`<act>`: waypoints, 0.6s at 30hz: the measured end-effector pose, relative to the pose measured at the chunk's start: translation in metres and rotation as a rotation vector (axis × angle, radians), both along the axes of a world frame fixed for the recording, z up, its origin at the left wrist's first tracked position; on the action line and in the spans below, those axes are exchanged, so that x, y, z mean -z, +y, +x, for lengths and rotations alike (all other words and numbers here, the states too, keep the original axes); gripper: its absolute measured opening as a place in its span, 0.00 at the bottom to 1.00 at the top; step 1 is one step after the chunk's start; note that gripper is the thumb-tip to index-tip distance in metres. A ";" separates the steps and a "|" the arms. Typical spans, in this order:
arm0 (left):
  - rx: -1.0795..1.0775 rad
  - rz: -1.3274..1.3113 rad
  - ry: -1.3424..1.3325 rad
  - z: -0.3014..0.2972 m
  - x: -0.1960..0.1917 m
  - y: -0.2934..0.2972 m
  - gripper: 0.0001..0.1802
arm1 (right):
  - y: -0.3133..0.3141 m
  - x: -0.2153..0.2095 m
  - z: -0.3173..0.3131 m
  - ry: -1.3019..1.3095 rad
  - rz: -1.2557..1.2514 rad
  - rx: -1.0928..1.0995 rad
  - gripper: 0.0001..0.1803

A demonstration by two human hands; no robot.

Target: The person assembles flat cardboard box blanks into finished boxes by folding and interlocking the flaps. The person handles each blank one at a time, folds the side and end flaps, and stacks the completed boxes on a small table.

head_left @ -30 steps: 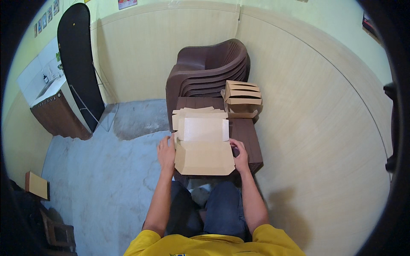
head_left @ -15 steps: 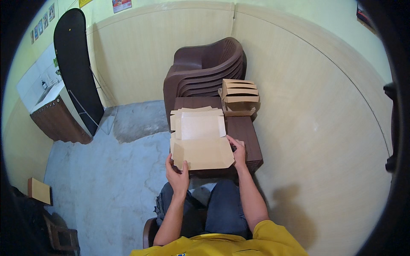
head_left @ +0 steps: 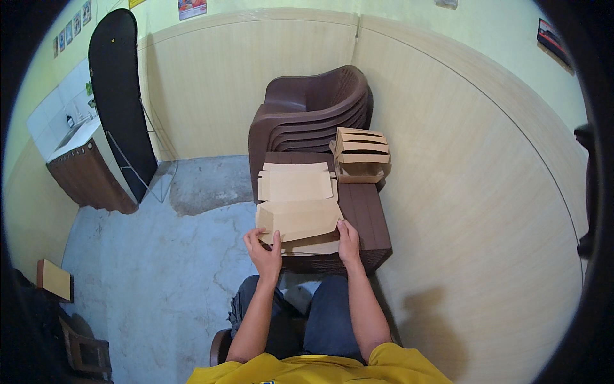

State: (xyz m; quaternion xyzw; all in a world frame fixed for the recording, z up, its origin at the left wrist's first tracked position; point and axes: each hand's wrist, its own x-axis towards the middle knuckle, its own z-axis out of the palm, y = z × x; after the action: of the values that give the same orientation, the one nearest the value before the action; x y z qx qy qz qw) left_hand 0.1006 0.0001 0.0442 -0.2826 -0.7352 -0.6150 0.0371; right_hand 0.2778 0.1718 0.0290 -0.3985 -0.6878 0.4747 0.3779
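A light brown cardboard box blank [head_left: 300, 219] lies unfolded over a dark brown table [head_left: 368, 224] in front of me. Its near panel is tilted up along a crease, while the far panel with its side flaps lies flatter. My left hand [head_left: 263, 257] grips the near left corner, thumb on top and fingers at the outer edge. At the near right corner, my right hand [head_left: 348, 243] pinches the panel's edge. Beneath the raised panel shows another flat cardboard piece [head_left: 316, 247], resting on the table.
Several open folded cardboard boxes [head_left: 362, 146] are stacked at the table's back right. Behind the table stand stacked brown plastic chairs [head_left: 316, 105]. A panelled wall [head_left: 473, 192] runs along the right. A black ironing board [head_left: 118, 96] leans by a sink counter [head_left: 80, 137] at far left.
The blank's near panel has been raised and bent along its crease, uncovering cardboard underneath. My right hand has moved nearer to me, to the near right corner. The whole view has shifted slightly.
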 end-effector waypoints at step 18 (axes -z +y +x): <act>0.439 -0.293 0.389 0.061 -0.013 0.046 0.13 | -0.013 0.005 -0.009 0.092 -0.133 0.136 0.11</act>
State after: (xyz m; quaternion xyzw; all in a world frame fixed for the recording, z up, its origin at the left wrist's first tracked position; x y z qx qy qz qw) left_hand 0.1620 0.0460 0.0571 -0.5487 -0.7166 -0.4306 0.0023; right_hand 0.2684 0.1586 0.0241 -0.4463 -0.6082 0.5101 0.4131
